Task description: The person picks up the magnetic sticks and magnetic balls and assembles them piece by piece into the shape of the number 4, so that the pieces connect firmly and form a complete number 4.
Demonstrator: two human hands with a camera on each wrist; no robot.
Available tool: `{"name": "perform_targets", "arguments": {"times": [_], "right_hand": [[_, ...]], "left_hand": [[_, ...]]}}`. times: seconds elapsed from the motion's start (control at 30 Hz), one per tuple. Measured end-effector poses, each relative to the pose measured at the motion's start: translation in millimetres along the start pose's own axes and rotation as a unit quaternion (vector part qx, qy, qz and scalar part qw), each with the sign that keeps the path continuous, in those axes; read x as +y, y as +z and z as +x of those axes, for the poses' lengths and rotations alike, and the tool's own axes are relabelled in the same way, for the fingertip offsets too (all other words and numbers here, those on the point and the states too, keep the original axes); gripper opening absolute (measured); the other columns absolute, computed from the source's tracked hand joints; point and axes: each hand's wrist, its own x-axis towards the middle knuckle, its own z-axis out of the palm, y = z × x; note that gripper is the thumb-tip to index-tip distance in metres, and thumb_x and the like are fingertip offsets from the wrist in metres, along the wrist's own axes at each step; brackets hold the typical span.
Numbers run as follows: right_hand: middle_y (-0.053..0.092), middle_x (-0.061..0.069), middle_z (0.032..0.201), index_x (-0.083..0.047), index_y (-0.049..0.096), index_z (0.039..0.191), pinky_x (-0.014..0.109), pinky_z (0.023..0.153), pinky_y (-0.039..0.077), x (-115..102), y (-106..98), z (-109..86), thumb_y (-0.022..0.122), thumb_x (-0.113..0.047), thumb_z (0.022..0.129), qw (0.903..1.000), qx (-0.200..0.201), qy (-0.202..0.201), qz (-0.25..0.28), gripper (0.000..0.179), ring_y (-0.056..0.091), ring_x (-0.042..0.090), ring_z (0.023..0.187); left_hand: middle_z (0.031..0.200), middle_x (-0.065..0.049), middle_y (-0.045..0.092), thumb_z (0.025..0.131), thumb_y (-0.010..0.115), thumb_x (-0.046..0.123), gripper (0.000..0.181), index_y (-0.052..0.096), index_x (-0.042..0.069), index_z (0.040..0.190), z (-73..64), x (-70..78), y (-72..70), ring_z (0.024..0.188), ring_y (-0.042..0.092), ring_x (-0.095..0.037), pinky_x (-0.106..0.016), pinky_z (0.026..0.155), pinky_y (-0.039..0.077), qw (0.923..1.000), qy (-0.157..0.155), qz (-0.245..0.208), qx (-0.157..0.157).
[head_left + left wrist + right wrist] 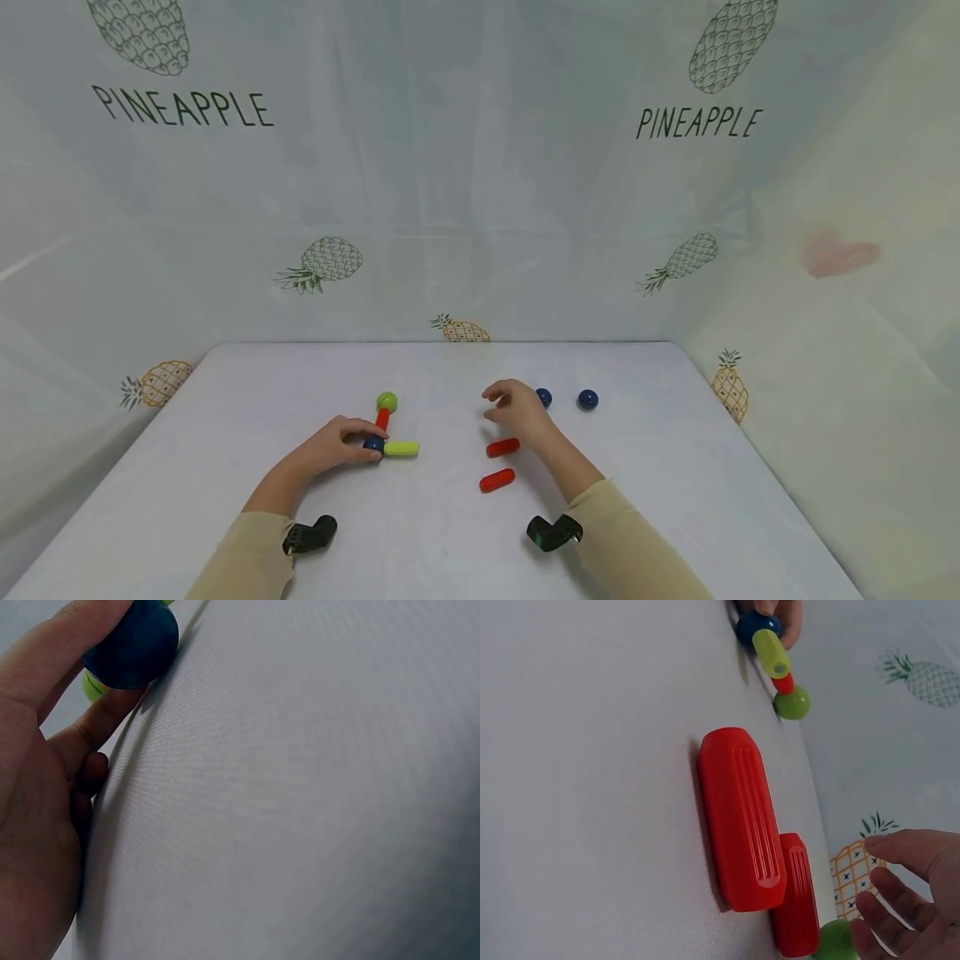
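Observation:
My left hand (335, 444) pinches a dark blue ball (139, 649) between thumb and fingers. Joined to that ball are a yellow-green rod (402, 449), pointing right, and a red rod (382, 418), which leads away to a green ball (386, 402). My right hand (520, 409) hovers over the table with thumb and fingers apart, holding nothing. Just below its fingers, in the right wrist view, another green ball (835, 942) shows partly; the head view hides it. Nearer me lie two loose red rods, one close (742, 817) and one farther (798, 900) in the right wrist view.
Two more dark blue balls lie to the right: one (544, 397) partly covered by my right hand, the other (588, 400) farther out. The white table (420, 533) ends at a hanging cloth (480, 192) with pineapple prints on the back and sides.

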Motion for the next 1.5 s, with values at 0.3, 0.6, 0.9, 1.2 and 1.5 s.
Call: {"name": "perform_targets", "arguments": {"times": [0.3, 0.6, 0.9, 1.2, 1.5], "right_hand": [[0.063, 0.007, 0.102, -0.006, 0.070, 0.108, 0.034, 0.077, 0.051, 10, -10, 2.3, 0.076, -0.007, 0.083, 0.9992, 0.023, -0.014, -0.031, 0.026, 0.055, 0.021, 0.092], [0.061, 0.007, 0.107, -0.005, 0.069, 0.109, 0.042, 0.086, 0.048, 11, -23, 9.2, 0.074, -0.007, 0.085, 0.9982, 0.036, -0.007, -0.047, 0.024, 0.054, 0.030, 0.105], [0.063, 0.009, 0.109, -0.005, 0.071, 0.108, 0.046, 0.093, 0.044, 18, -32, 22.2, 0.078, -0.008, 0.081, 0.9960, 0.019, -0.010, -0.086, 0.028, 0.052, 0.034, 0.111], [0.064, 0.007, 0.109, -0.009, 0.072, 0.107, 0.048, 0.095, 0.043, 20, -35, 30.5, 0.080, -0.010, 0.080, 0.9928, -0.001, 0.004, -0.119, 0.028, 0.052, 0.032, 0.112], [0.065, 0.003, 0.103, -0.011, 0.072, 0.104, 0.041, 0.088, 0.048, 23, -32, 36.6, 0.080, -0.011, 0.081, 0.9895, -0.012, 0.014, -0.143, 0.025, 0.054, 0.025, 0.101]], "left_hand": [[0.114, -0.001, 0.064, 0.084, 0.078, 0.026, 0.029, 0.073, 0.015, 0.110, -0.4, -0.3, 0.0, 0.108, 0.050, -0.025, -0.053, 0.096, 0.036, 1.0000, -0.002, 0.007, 0.005], [0.115, -0.001, 0.064, 0.085, 0.077, 0.026, 0.029, 0.073, 0.015, 0.111, 0.5, -1.7, 0.6, 0.108, 0.050, -0.025, -0.053, 0.096, 0.036, 1.0000, -0.003, 0.006, 0.007], [0.115, -0.001, 0.064, 0.084, 0.078, 0.027, 0.030, 0.073, 0.015, 0.111, 0.9, -1.9, 0.7, 0.108, 0.050, -0.025, -0.055, 0.096, 0.036, 0.9998, -0.011, 0.013, 0.008], [0.113, -0.002, 0.065, 0.086, 0.077, 0.026, 0.030, 0.073, 0.011, 0.111, 0.0, 0.4, -0.5, 0.104, 0.052, -0.023, -0.049, 0.095, 0.038, 1.0000, 0.000, 0.002, 0.005], [0.113, -0.001, 0.065, 0.086, 0.076, 0.025, 0.028, 0.073, 0.013, 0.111, -0.2, -0.7, -0.2, 0.105, 0.052, -0.024, -0.050, 0.095, 0.038, 1.0000, 0.004, -0.001, 0.003]]}}
